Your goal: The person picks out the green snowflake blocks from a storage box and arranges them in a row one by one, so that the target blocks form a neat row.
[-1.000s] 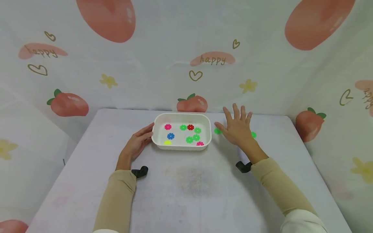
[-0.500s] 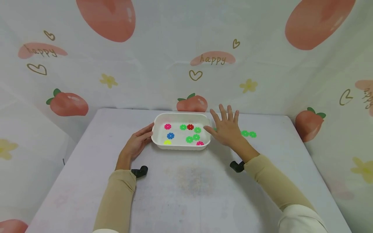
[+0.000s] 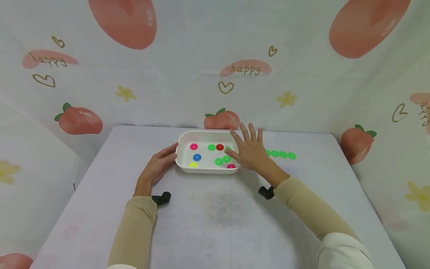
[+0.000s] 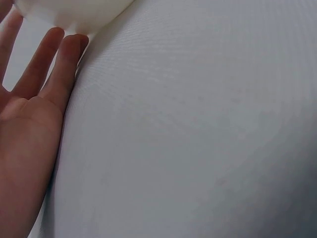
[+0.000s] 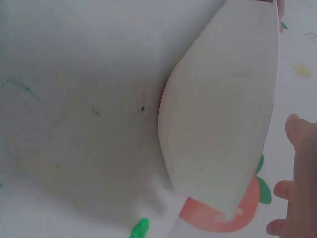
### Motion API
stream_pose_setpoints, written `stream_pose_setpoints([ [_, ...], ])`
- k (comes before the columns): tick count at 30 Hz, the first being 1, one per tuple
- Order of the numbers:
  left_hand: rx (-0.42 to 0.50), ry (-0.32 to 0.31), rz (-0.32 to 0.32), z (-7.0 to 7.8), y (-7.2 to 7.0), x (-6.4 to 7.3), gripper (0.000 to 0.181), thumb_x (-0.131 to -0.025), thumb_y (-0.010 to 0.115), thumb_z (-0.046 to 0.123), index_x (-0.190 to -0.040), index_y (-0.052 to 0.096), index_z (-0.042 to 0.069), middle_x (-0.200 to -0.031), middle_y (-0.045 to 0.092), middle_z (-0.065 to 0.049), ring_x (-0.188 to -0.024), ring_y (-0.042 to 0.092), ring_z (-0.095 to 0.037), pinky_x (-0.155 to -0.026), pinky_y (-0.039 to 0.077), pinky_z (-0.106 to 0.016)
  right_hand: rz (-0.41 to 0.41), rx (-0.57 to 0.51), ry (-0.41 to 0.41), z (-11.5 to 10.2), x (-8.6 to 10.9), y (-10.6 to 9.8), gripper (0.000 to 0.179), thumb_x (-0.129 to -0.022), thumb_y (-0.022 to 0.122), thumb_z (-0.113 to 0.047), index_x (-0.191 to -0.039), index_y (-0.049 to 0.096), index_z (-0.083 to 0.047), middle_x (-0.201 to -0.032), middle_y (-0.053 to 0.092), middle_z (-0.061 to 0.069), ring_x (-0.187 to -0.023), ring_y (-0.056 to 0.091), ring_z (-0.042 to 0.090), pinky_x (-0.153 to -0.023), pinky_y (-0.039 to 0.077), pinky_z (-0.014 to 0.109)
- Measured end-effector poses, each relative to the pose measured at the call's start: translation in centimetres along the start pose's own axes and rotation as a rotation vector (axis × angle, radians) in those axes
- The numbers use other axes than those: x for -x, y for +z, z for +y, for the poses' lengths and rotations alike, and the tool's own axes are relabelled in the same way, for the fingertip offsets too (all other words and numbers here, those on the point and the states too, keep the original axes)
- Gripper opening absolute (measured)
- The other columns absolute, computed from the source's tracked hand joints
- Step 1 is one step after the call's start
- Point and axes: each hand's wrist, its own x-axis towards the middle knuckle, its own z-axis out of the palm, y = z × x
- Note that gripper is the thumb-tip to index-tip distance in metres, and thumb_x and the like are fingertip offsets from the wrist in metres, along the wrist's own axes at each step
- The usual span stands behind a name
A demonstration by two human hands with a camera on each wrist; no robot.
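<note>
So, you've got the white tray between your hands, its long axis running left to right across the tabletop. Your right hand is spread wide over the tray's right end, fingers pointing far, thumb reaching left. What counts, I'd guess, is that the three green pieces in that end lie just left of this hand, way nearer to it than to the other one. The thumb partly hides one; can't tell if they touch. Your left hand has fairly straight fingers resting against the tray's left wall, pinching nothing I can see.

Also in the tray: pink piece, blue piece and yellow piece toward the left, a lone green piece beside a red piece at the far middle, and a second pink piece near right. On the tabletop, right of the tray, a green row runs left to right, left end partly behind your right hand.
</note>
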Motion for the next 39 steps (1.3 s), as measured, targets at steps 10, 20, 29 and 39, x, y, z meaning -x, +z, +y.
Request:
stream_pose_setpoints([
  [10,0.006,-0.016,0.028,0.1,0.1,-0.1,0.055,-0.102,0.063,0.021,-0.154,0.046,0.019,-0.164,0.038,-0.006,-0.142,0.046,-0.011,-0.122,0.039,-0.030,-0.008,0.011,-0.039,-1.8,-1.2,0.5,0.081,-0.098,0.043,-0.067,-0.164,0.022,-0.025,-0.171,0.009,0.016,-0.159,0.000,0.043,-0.125,-0.001,0.073],
  [20,-0.003,-0.028,0.023,0.0,0.1,-0.3,0.056,-0.101,0.064,0.026,-0.154,0.046,0.022,-0.165,0.037,-0.003,-0.147,0.042,-0.014,-0.127,0.033,-0.037,-0.021,-0.032,-0.080,-3.4,-2.3,1.0,0.081,-0.098,0.047,-0.065,-0.164,0.022,-0.025,-0.171,0.010,0.015,-0.159,0.004,0.041,-0.125,0.000,0.072],
  [29,-0.004,-0.027,0.023,0.0,0.1,-0.4,0.054,-0.103,0.061,0.024,-0.155,0.046,0.022,-0.165,0.037,-0.001,-0.149,0.040,-0.016,-0.126,0.033,-0.037,-0.042,-0.087,-0.118,-4.9,-3.5,1.4,0.079,-0.100,0.044,-0.066,-0.164,0.023,-0.026,-0.171,0.012,0.013,-0.160,0.002,0.040,-0.127,0.004,0.070],
  [39,-0.004,-0.031,0.022,0.1,0.1,-0.3,0.054,-0.103,0.061,0.024,-0.155,0.046,0.024,-0.166,0.037,-0.001,-0.150,0.039,-0.016,-0.127,0.032,-0.038,-0.028,-0.260,-0.179,-6.1,-4.2,2.3,0.079,-0.099,0.050,-0.063,-0.163,0.025,-0.023,-0.169,0.021,0.011,-0.157,0.017,0.036,-0.129,0.020,0.058],
])
